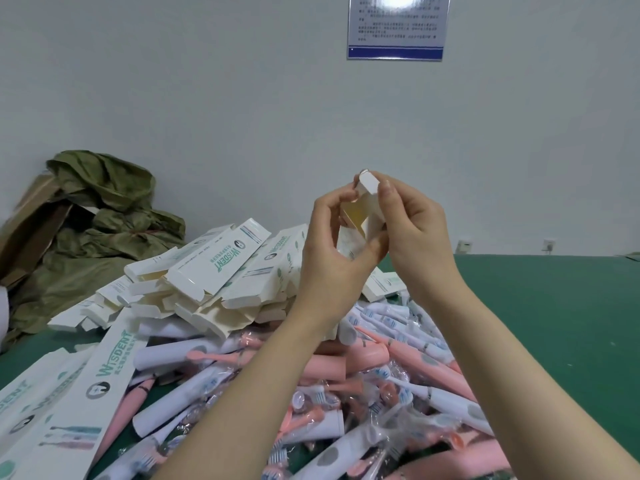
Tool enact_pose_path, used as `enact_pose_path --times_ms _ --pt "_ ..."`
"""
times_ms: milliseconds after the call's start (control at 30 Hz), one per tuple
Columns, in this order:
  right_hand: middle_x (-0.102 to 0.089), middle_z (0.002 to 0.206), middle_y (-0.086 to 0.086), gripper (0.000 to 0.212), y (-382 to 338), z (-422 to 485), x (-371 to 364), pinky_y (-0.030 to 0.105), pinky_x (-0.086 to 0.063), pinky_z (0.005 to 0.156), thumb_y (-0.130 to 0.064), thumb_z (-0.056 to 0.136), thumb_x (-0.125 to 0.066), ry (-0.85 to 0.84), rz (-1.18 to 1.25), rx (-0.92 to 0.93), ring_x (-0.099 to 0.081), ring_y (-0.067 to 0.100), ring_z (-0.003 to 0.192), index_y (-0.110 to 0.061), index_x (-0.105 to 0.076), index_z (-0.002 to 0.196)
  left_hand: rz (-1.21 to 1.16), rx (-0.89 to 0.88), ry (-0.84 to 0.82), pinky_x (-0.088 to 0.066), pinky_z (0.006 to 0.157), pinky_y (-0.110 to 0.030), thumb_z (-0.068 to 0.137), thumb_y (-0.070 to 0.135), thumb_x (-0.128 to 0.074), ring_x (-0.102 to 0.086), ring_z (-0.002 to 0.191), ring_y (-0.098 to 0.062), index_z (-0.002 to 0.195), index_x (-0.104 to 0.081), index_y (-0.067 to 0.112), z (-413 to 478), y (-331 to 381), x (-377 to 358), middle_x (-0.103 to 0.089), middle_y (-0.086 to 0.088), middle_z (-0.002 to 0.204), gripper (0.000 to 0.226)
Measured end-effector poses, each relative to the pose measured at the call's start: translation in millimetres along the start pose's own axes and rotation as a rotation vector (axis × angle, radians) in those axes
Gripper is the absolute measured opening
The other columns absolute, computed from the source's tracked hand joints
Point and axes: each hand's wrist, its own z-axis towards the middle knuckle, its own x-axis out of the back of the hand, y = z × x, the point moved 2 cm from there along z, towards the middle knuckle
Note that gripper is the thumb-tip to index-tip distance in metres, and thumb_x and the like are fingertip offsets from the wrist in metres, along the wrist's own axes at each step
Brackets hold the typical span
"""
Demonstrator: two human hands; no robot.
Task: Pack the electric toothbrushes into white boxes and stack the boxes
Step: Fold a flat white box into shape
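— White cardboard, is that what both hands are on?

— Yes, one white box [369,216], raised in the air above the heap and roughly upright, with its pale yellow inside showing.

— How is it gripped?

— The left hand [332,251] has its fingers and thumb curled round the body of the box. The right hand [415,233] pinches the upper end, its forefinger against the end flap [367,181], which is bent over the opening.

— Is a brush inside it?

— I cannot tell; the hands cover most of it.

— Where are the brushes?

— The electric toothbrushes [346,393], pink and white, many in clear wrap, lie heaped on the green table [536,306] under the forearms.

— And the other cartons?

— A loose pile of empty boxes [214,282] printed WISDENT lies behind the brushes to the left, flaps open. Nearer, at the lower left, the flat boxes [69,393] lie side by side.

— Anything else?

— An olive cloth [104,216] is bunched at the far left against the wall [242,98], with brown cardboard [27,230] beside it. A blue-framed notice [398,26] hangs high on that wall; its text is too blurred to read.
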Motion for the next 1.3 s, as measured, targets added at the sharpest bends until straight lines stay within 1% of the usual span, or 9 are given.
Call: enact_pose_path --times_ms 133,267,333,533,667,767,967,1133,1300 --pt "-0.065 0.081 0.014 0.025 0 0 -1 0.013 -0.043 0.062 -0.013 0.101 -0.043 -0.010 -0.001 0.013 -0.052 0.003 0.067 -0.024 -0.065 0.101 0.063 0.014 0.058 -0.047 0.096 -0.045 0.076 0.019 -0.073 -0.058 0.111 -0.018 0.106 -0.053 0.035 2 1 2 -0.061 0.006 0.114 0.040" --pt "-0.061 0.063 -0.025 0.023 6 1 -4 0.007 -0.039 0.064 -0.013 0.098 -0.049 -0.036 -0.073 0.037 -0.054 -0.007 0.063 -0.020 -0.066 0.113 -0.022 0.108 0.112 -0.051 0.082 -0.028 0.069 0.014 -0.078 -0.062 0.090 -0.011 0.092 -0.058 0.031 4 0 6 -0.065 0.010 0.093 0.034" --pt "-0.060 0.065 -0.030 0.025 8 0 -7 0.004 -0.039 0.067 -0.012 0.097 -0.052 -0.075 -0.141 0.076 -0.057 -0.012 0.068 -0.015 -0.065 0.117 -0.054 0.116 0.142 -0.049 0.077 -0.021 0.068 0.006 -0.077 -0.059 0.082 -0.010 0.088 -0.054 0.022 5 1 8 -0.062 0.000 0.090 0.034" --pt "-0.068 0.109 -0.001 0.027 5 0 -13 0.005 -0.041 0.080 -0.012 0.092 -0.053 -0.104 -0.438 0.368 -0.055 0.006 0.105 -0.003 -0.068 0.112 -0.099 0.126 0.181 -0.053 0.081 -0.031 0.065 0.004 -0.073 -0.062 0.086 -0.019 0.090 -0.042 0.015 8 6 10 -0.059 -0.016 0.094 0.042" --pt "-0.061 0.127 0.008 0.027 6 4 -8 0.004 -0.035 0.094 -0.011 0.094 -0.056 -0.202 -0.584 0.380 -0.052 0.008 0.118 -0.005 -0.066 0.118 -0.078 0.120 0.202 -0.053 0.079 -0.029 0.061 0.007 -0.074 -0.063 0.081 -0.013 0.092 -0.039 0.019 7 5 10 -0.062 0.002 0.084 0.048" --pt "-0.057 0.131 0.014 0.031 4 6 -2 0.004 -0.031 0.098 -0.011 0.094 -0.054 -0.294 -0.647 0.411 -0.053 0.014 0.119 -0.001 -0.061 0.123 -0.034 0.112 0.215 -0.051 0.076 -0.023 0.060 0.012 -0.076 -0.065 0.080 -0.007 0.091 -0.038 0.025 6 2 11 -0.066 0.017 0.076 0.051" --pt "-0.065 0.118 0.015 0.028 8 3 -2 0.007 -0.038 0.090 -0.006 0.091 -0.053 -0.163 -0.609 0.439 -0.057 0.011 0.108 0.004 -0.065 0.114 0.143 0.168 0.140 -0.048 0.078 -0.025 0.058 0.026 -0.075 -0.058 0.081 -0.003 0.099 -0.046 0.030 5 -5 3 -0.060 0.014 0.090 0.051" --pt "-0.060 0.126 0.015 0.030 12 -1 1 0.003 -0.031 0.099 -0.009 0.093 -0.053 -0.193 -0.634 0.424 -0.052 0.008 0.113 0.002 -0.062 0.120 0.264 0.217 0.131 -0.049 0.066 -0.024 0.056 0.031 -0.068 -0.060 0.068 -0.004 0.074 -0.054 0.028 2 -8 -1 -0.065 0.014 0.071 0.023" --pt "-0.055 0.134 0.014 0.035 5 -4 5 0.024 -0.039 0.096 -0.013 0.096 -0.047 -0.273 -0.784 0.464 -0.056 0.028 0.121 0.000 -0.058 0.126 0.282 0.189 0.131 -0.042 0.057 -0.021 0.063 0.021 -0.062 -0.058 0.066 -0.017 0.072 -0.054 0.020 6 1 -3 -0.062 0.007 0.065 0.012"
